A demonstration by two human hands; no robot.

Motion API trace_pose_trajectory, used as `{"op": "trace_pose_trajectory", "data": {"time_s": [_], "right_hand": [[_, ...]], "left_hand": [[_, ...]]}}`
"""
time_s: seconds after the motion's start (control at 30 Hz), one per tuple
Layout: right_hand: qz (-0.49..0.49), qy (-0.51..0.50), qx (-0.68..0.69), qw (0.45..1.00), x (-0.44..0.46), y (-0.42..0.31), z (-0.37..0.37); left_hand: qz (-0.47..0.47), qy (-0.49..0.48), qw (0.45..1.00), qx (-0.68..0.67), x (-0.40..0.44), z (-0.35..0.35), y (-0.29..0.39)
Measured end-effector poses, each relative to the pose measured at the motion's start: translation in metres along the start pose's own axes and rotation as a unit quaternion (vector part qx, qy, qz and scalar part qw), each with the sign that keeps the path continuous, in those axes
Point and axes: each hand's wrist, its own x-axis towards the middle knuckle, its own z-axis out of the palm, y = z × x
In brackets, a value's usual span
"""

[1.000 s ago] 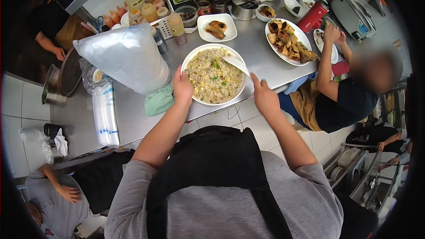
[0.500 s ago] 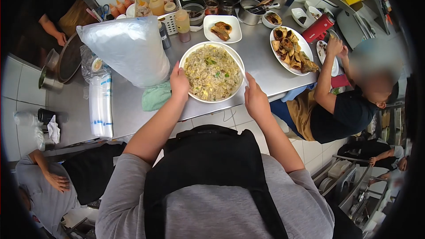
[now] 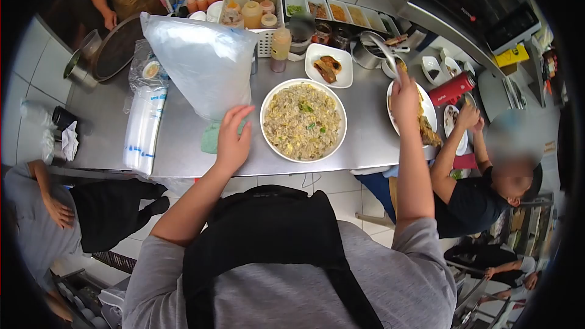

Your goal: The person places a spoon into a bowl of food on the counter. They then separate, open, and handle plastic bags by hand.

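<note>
A large white bowl of fried rice (image 3: pixel 303 122) with egg and green bits stands on the steel counter in front of me. My left hand (image 3: pixel 233 137) is open to the left of the bowl, apart from it, over a green cloth (image 3: pixel 209 138). My right hand (image 3: pixel 404 100) is closed on the handle of a long silvery spoon (image 3: pixel 386 50), raised toward the back right. Under that hand lies an oval white plate (image 3: pixel 428 108) of browned fried pieces, partly hidden by the hand. A square white dish (image 3: pixel 344 79) with two browned pieces sits behind the bowl.
A big plastic bag (image 3: pixel 201 64) and a plastic roll (image 3: pixel 145 131) lie to the left. Sauce bottles (image 3: pixel 252 15), topping trays (image 3: pixel 338 12) and a metal pot (image 3: pixel 367 55) line the back. At the right, a co-worker (image 3: pixel 481 170) works beside a red flask (image 3: pixel 452 88).
My left hand has let go of the bowl and opened. My right hand has moved right and up with the spoon, away from the bowl, over the oval plate.
</note>
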Motion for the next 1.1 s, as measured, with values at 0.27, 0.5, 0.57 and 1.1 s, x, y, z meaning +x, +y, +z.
{"op": "trace_pose_trajectory", "data": {"time_s": [0.27,0.5,0.57,1.1], "right_hand": [[-0.082,-0.122,-0.273,0.951,0.085,0.037,0.075],[-0.093,0.088,0.053,0.99,0.044,-0.07,0.064],[-0.153,0.099,0.14,0.973,0.008,-0.129,0.038],[-0.223,-0.27,0.317,0.881,-0.171,-0.275,0.067]], "left_hand": [[0.013,-0.056,0.945,0.322,-0.06,-0.054,-0.048],[-0.004,-0.033,0.95,0.312,-0.051,-0.063,-0.059],[-0.032,-0.098,0.943,0.317,-0.043,-0.07,-0.052],[0.128,-0.009,0.949,0.289,-0.06,-0.202,-0.103]]}}
